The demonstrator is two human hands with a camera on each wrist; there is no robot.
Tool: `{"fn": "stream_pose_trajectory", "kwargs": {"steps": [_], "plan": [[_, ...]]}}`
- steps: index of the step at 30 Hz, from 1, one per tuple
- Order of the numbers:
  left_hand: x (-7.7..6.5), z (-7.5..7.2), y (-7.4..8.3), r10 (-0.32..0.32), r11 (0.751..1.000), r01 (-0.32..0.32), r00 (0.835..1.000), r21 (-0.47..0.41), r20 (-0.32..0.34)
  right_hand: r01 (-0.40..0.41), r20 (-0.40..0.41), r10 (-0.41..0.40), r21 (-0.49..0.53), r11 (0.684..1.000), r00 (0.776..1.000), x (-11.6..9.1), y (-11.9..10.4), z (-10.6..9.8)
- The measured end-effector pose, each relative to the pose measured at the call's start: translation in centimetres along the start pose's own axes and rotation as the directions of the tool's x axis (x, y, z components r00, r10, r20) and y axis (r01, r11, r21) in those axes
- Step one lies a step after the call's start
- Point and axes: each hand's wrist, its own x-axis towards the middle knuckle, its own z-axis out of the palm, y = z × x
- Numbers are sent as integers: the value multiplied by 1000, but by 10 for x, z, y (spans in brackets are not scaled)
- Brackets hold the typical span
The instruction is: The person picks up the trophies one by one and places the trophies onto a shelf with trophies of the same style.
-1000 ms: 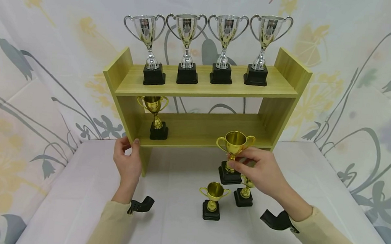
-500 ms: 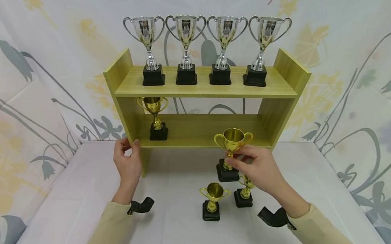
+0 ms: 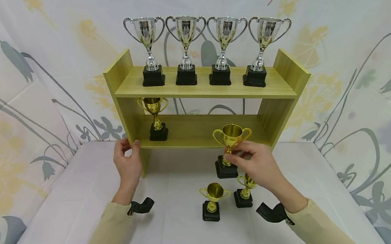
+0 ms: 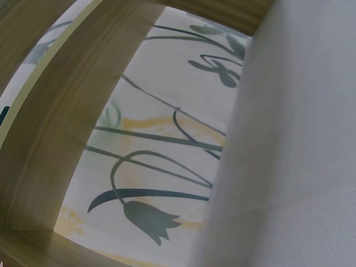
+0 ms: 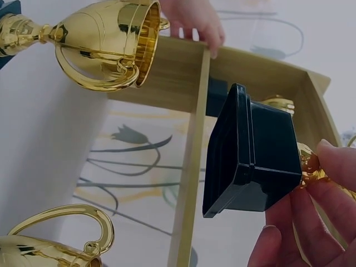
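A gold trophy cup (image 3: 231, 135) with a black square base is pinched at its stem by my right hand (image 3: 262, 165), upright in front of the middle board of a wooden shelf (image 3: 195, 127). The right wrist view shows its black base (image 5: 267, 158) apart from the board's edge. My left hand (image 3: 128, 166) grips the shelf's left side panel at the front. On the middle board, far left, stands another gold trophy cup (image 3: 153, 107). Two smaller-looking gold trophy cups, one nearer (image 3: 214, 194) and one partly behind my right hand (image 3: 245, 193), stand on the table.
Several silver trophy cups (image 3: 186, 33) stand in a row on the top board. A white cloth (image 3: 173, 227) covers the table. Flower-patterned fabric (image 3: 49, 49) hangs behind and at both sides.
My right hand has lifted the gold trophy cup slightly and moved it a little to the left. The left hand keeps its place on the shelf.
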Motion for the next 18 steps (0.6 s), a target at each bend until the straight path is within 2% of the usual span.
{"fn": "stream_pose_trajectory", "kwargs": {"steps": [18], "plan": [[-1,1,-1,16,1000,-16,1000,4,-10,3,13,-3,-8,1000,1000,8,-1,1]]}}
